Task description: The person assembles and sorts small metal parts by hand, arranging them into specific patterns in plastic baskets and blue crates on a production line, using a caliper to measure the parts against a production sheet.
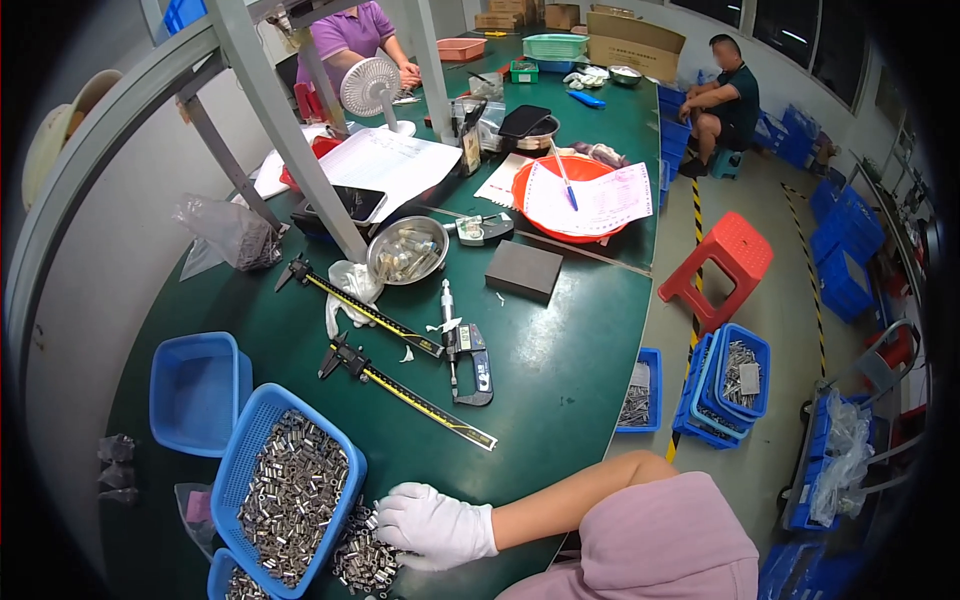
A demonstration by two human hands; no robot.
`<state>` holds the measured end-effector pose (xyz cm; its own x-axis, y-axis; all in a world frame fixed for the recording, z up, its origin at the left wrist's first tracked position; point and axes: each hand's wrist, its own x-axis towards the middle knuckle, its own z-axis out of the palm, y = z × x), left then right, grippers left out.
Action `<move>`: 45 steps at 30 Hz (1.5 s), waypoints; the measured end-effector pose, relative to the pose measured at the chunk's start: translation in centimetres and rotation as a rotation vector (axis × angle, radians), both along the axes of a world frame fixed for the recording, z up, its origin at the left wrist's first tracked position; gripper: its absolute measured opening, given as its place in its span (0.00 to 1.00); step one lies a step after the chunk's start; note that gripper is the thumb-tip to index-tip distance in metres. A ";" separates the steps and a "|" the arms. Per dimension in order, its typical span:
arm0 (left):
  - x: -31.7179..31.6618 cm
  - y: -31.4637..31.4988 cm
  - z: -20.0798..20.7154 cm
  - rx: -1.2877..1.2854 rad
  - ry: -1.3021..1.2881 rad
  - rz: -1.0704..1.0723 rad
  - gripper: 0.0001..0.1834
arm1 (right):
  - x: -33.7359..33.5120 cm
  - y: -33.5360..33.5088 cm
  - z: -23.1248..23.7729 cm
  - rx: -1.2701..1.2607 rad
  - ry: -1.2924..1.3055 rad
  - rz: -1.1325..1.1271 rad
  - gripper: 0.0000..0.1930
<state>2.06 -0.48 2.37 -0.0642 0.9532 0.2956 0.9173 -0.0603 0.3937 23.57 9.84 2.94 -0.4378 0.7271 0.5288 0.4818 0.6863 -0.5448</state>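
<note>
My right hand (437, 527), in a white glove, lies palm down on a loose pile of small metal sleeves (362, 552) on the green table. Its fingers are stretched over the pile's edge, and the palm side is hidden. Left of it, touching the pile, stands a blue mesh basket (352, 450) full of similar short metal sleeves. A second blue basket (216, 574) with metal parts shows in part at the bottom edge. Beyond the hand lie two digital calipers (425, 408) and a digital micrometer (478, 372). My left hand is out of view.
An unfilled blue bin (195, 395) stands at the left. Farther back are a metal bowl (408, 250), a dark block (523, 270), a red basin (570, 228) with paper, and a fan (371, 88). A red stool (720, 265) and two seated people are beyond.
</note>
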 end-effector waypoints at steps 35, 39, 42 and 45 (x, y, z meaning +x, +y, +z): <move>1.7 0.7 -1.0 -0.062 -0.074 -0.205 0.11 | -1.6 -1.0 1.0 -0.330 -0.032 0.208 0.04; 1.9 0.8 -1.0 -0.074 -0.087 -0.209 0.11 | -2.4 -0.9 -0.7 -0.359 -0.097 0.234 0.08; 1.9 0.4 -0.9 -0.101 -0.119 -0.193 0.11 | -2.4 -1.1 -0.7 -0.331 -0.098 0.215 0.08; 1.8 0.2 -1.5 -0.120 -0.162 -0.151 0.11 | -1.3 -0.7 1.5 -0.342 -0.183 0.302 0.07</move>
<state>3.83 -0.30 0.88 0.0445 0.9832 0.1769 0.8257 -0.1358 0.5475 22.30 9.12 4.40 -0.7195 0.6716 0.1767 0.3976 0.6070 -0.6881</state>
